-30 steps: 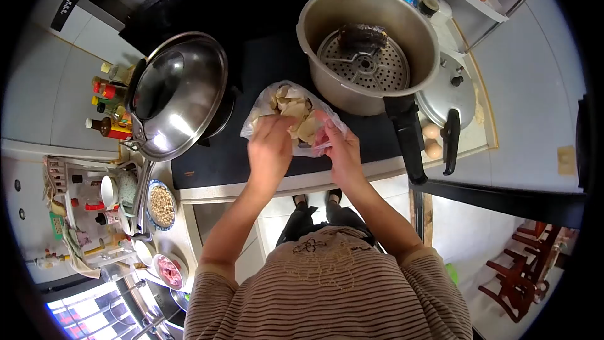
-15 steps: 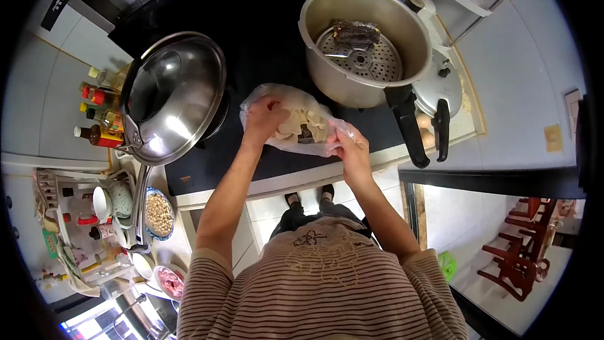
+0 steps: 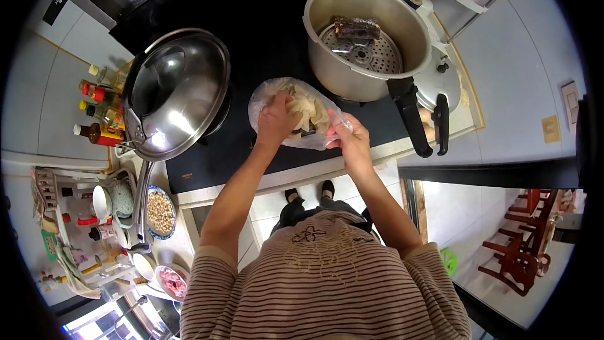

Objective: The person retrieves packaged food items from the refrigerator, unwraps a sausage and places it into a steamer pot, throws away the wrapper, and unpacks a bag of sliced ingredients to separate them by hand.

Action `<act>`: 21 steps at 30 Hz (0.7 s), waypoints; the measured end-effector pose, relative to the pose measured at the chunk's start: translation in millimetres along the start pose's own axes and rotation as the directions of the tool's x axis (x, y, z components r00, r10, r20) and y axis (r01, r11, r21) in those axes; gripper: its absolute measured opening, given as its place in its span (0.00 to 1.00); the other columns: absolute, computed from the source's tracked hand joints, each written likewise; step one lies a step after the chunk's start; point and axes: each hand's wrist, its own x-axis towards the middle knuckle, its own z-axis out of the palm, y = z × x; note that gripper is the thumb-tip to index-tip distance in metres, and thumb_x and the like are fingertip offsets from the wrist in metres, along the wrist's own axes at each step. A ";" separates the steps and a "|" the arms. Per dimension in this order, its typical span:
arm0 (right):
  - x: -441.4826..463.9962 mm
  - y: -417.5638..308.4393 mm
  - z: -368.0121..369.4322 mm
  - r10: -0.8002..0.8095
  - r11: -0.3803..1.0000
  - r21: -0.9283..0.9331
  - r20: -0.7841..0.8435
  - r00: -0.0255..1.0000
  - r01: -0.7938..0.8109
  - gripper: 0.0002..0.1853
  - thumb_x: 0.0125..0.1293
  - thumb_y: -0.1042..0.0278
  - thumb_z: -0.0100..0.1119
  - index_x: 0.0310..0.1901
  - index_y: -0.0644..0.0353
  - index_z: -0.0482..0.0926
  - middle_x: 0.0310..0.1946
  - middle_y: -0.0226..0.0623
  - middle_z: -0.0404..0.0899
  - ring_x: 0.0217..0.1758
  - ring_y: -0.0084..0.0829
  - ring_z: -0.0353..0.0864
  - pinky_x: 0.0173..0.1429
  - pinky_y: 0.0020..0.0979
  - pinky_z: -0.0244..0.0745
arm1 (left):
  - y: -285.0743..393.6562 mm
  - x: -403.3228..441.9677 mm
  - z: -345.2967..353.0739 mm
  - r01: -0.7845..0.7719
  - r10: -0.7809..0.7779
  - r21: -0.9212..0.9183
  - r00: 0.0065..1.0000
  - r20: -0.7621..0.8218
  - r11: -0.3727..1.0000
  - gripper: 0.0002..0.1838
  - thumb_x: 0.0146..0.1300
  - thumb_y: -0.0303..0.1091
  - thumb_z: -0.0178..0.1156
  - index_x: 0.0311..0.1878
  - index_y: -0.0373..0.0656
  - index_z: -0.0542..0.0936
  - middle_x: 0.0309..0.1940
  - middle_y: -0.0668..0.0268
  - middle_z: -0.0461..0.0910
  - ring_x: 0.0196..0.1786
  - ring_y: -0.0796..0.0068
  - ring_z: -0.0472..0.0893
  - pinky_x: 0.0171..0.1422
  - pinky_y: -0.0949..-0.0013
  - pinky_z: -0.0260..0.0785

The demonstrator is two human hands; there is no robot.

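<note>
A clear plastic bag (image 3: 321, 140) of pale, flat dried slices (image 3: 307, 108) lies open on the black stovetop (image 3: 251, 167). My left hand (image 3: 277, 118) reaches into the bag's mouth, its fingers curled against the slices; whether it grips any is hidden. The bag's right edge is pinched in my right hand (image 3: 351, 141). Behind and to the right stands a large open pressure cooker (image 3: 327, 66), holding a perforated steamer plate (image 3: 377, 60) with a dark, rough bundle (image 3: 357, 28) on it.
A lidded wok (image 3: 182, 97) sits at the left, handle toward the front edge. Bottles (image 3: 104, 104), a bowl of beans (image 3: 160, 214) and a bowl of meat (image 3: 171, 282) are further left. The cooker's lid (image 3: 435, 82) and eggs (image 3: 426, 127) are at the right.
My left hand has moved from over the slices to the bag's left side, then back right onto them. The bag's mouth is spread wider. The camera view has shifted slightly.
</note>
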 end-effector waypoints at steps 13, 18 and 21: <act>33.0 -5.6 38.9 -0.437 0.186 -0.793 0.462 0.772 0.580 0.18 0.54 0.75 0.54 0.49 0.62 0.74 0.49 0.52 0.73 0.52 0.51 0.74 0.54 0.42 0.71 | -5.5 -10.1 -20.4 0.193 -0.146 -0.637 0.981 0.126 0.747 0.14 0.46 0.26 0.66 0.38 0.42 0.74 0.30 0.70 0.75 0.31 0.79 0.75 0.36 0.76 0.69; 68.4 -0.6 28.4 -0.108 0.485 -0.762 0.434 0.894 0.429 0.22 0.56 0.69 0.52 0.55 0.61 0.72 0.52 0.55 0.70 0.53 0.52 0.72 0.60 0.42 0.67 | -13.1 -20.7 -24.7 0.254 -0.193 -0.748 0.966 0.169 0.614 0.15 0.47 0.25 0.65 0.39 0.42 0.74 0.32 0.70 0.75 0.34 0.80 0.75 0.38 0.76 0.69; 84.5 8.2 20.5 0.004 0.631 -0.698 0.439 0.899 0.338 0.27 0.54 0.65 0.57 0.57 0.62 0.71 0.49 0.53 0.72 0.51 0.44 0.76 0.55 0.36 0.71 | -20.0 -19.5 -18.1 0.271 -0.202 -0.788 0.961 0.189 0.552 0.19 0.46 0.26 0.66 0.43 0.42 0.72 0.36 0.67 0.74 0.40 0.78 0.75 0.44 0.74 0.69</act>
